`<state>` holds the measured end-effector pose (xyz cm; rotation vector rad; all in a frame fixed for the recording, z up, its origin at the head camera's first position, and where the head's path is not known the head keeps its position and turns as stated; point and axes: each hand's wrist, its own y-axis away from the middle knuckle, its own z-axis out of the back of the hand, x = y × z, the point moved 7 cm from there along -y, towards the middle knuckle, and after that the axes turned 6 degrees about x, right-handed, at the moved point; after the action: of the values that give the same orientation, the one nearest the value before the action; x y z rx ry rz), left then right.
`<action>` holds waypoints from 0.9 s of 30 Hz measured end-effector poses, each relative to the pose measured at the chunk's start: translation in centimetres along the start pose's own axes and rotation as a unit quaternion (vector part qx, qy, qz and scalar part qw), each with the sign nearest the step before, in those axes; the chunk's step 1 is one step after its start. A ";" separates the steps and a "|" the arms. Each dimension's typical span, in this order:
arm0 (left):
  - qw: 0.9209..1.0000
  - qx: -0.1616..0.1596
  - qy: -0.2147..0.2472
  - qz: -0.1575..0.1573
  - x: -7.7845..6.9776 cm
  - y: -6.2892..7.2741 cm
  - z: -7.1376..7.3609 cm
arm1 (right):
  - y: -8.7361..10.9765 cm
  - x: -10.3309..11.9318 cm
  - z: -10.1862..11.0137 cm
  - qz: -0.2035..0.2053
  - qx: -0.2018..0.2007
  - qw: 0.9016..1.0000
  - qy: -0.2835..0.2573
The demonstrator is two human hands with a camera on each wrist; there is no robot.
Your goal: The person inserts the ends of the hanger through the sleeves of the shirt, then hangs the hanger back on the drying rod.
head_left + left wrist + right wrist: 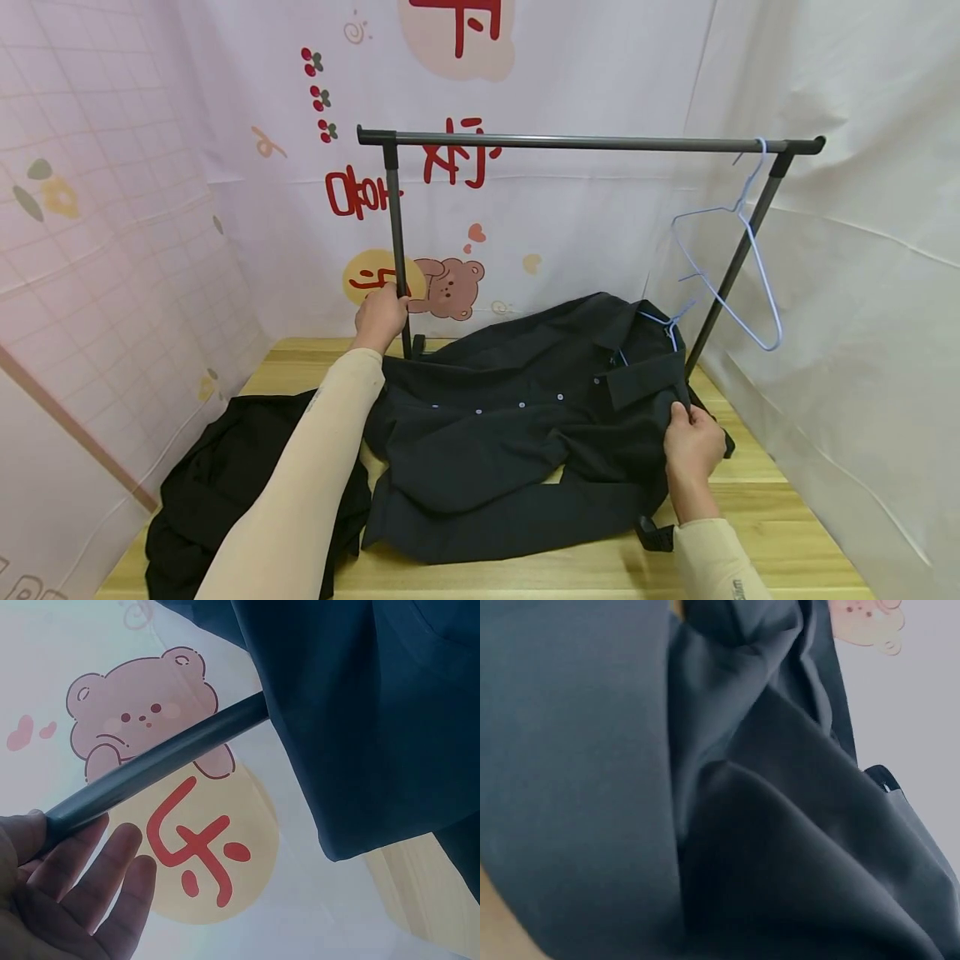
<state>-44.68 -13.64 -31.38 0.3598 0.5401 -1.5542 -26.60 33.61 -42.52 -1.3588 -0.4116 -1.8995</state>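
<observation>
A black button-up shirt (480, 450) lies spread across the table, its collar toward the right. A light blue hanger (670, 322) pokes out at its neck; the rest of that hanger is hidden by cloth. With thumb and fingers my right hand (693, 442) pinches the shirt just below the collar. My left hand (381, 318) holds the left post (157, 761) of a dark metal clothes rack (570, 142) between thumb and forefinger, the other fingers loosely bent in the left wrist view. Folds of the shirt (577, 780) fill most of the right wrist view, where the fingers are hidden.
Another light blue hanger (763, 250) hangs from the right end of the rack's bar. A second black garment (225, 475) lies bunched at the table's left. The wooden table (780, 525) backs onto a printed white curtain (577, 75). A black rack foot (655, 535) shows near the front.
</observation>
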 end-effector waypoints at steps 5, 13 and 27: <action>1.000 0.001 -0.003 0.003 0.1 0.0 0.1 | -0.3 -1.1 -0.2 -0.021 0.018 0.999 0.017; 1.000 -0.001 0.001 0.007 0.2 0.0 0.0 | -0.8 -2.5 0.3 -0.070 0.035 0.997 -0.017; 1.000 -0.004 -0.005 -0.004 0.0 -0.1 0.0 | -3.0 -0.6 6.3 0.019 -0.056 0.997 0.057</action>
<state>-44.74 -13.67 -31.37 0.3439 0.5414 -1.5594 -24.51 39.84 -40.16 -1.3125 -0.2231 -1.9827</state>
